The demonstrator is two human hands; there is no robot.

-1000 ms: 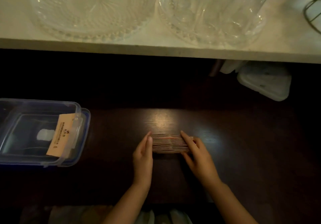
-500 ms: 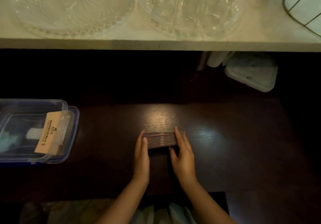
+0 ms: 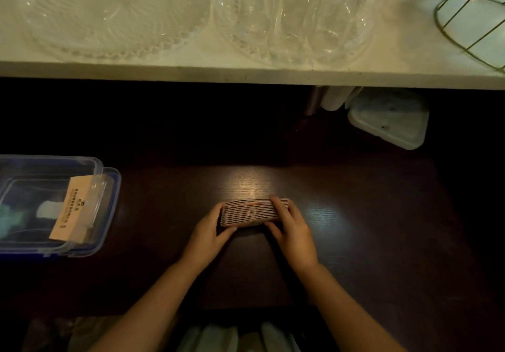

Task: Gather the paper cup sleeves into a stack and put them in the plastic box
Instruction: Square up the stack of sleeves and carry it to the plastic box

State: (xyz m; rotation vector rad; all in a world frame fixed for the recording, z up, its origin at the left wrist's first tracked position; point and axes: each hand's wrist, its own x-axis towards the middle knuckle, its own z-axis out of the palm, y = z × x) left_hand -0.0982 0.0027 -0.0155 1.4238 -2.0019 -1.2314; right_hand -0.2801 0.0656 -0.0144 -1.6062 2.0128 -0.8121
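A stack of brown paper cup sleeves [image 3: 247, 212] stands on edge on the dark wooden table, near the middle. My left hand [image 3: 210, 235] presses against its left end, thumb under the front edge. My right hand [image 3: 291, 231] clasps its right end, fingers laid over the top. The clear plastic box [image 3: 108, 187] with a blue rim sits at the left edge of the table, well apart from the stack. One brown sleeve [image 3: 73, 211] leans inside the box against its right wall.
A white shelf [image 3: 246, 74] runs across above the table, carrying a glass dish [image 3: 109, 15], a glass bowl with a tall glass vessel [image 3: 295, 18] and a gold wire basket [image 3: 475, 24]. A white lidded container [image 3: 390, 119] lies under the shelf, back right.
My hands have squeezed the sleeves into a tighter, shorter stack. My right hand has shifted left over its right end. The view has drifted a little.
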